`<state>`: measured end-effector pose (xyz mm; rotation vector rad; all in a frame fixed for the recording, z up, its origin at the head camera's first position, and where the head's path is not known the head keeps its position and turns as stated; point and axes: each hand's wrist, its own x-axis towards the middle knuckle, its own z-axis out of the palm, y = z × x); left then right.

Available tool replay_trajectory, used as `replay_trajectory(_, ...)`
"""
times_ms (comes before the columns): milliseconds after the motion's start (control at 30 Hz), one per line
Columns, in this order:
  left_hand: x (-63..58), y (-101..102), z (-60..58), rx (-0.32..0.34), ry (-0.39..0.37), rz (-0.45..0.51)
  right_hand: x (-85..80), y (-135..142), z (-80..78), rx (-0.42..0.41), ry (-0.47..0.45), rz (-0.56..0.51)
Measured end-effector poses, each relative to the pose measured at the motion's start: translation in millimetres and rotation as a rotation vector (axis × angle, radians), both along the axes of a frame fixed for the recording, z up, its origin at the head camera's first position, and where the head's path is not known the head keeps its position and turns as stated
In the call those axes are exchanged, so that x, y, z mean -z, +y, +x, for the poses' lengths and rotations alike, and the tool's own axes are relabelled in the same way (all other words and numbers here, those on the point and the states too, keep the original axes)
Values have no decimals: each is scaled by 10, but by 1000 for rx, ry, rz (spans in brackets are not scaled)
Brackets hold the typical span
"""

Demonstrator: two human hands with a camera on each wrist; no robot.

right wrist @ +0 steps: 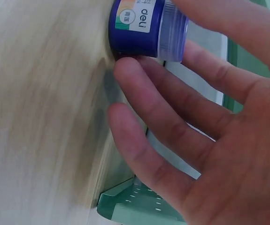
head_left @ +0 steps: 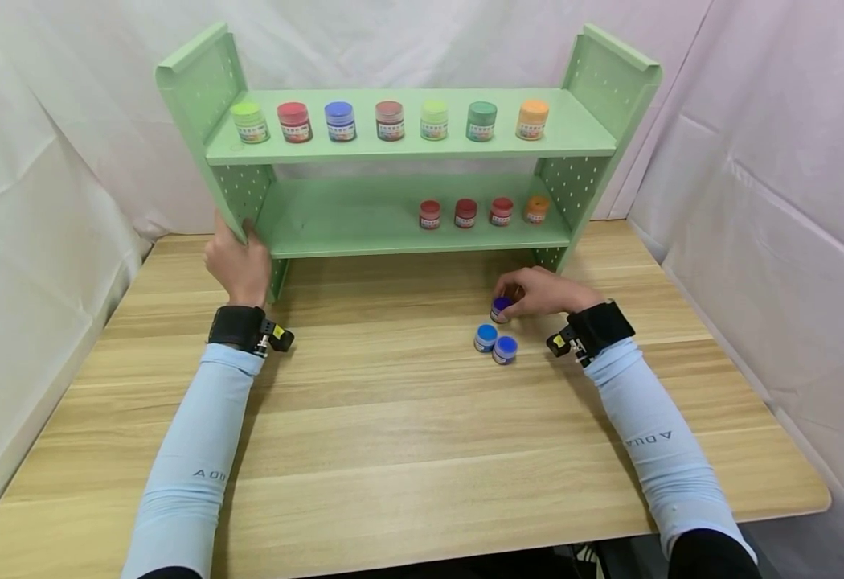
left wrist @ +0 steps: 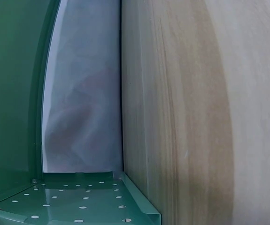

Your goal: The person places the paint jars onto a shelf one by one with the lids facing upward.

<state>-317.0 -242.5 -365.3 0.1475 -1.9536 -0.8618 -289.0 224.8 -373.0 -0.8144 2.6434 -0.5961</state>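
Observation:
My left hand point(head_left: 239, 264) grips the left side panel of a green two-tier shelf point(head_left: 342, 221), low down near the lower board; in the left wrist view the hand is out of sight, and the shelf's perforated panel point(left wrist: 69, 201) shows. Between thumb and fingers, my right hand point(head_left: 543, 291) pinches a dark purple paint jar point(head_left: 498, 310) in front of the shelf's right end. Seen from the right wrist, that jar point(right wrist: 135, 35) has a clear lid and a white label, and the lower fingers extend beside it. Two blue paint jars point(head_left: 485, 338) point(head_left: 505, 350) stand just nearer to me on the table.
Several paint jars with coloured lids line the upper board, from a lime one point(head_left: 250, 123) to an orange one point(head_left: 532, 121). On the lower board's right half are three red jars point(head_left: 465, 214) and an orange jar point(head_left: 536, 210). White cloth point(head_left: 769, 201) surrounds the wooden table point(head_left: 364, 434).

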Motion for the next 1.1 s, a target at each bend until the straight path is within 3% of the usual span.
replay_trajectory(500,13,-9,-13,-5,3,1,-34,45,6,-5,65,10)
replay_trajectory(900,-6,-9,12,-10,9,-10,-251,68,81,-40,125,-23)
replay_trajectory(1100,-6,-3,19,-10,9,-12,-399,25,175,-37,152,-107)
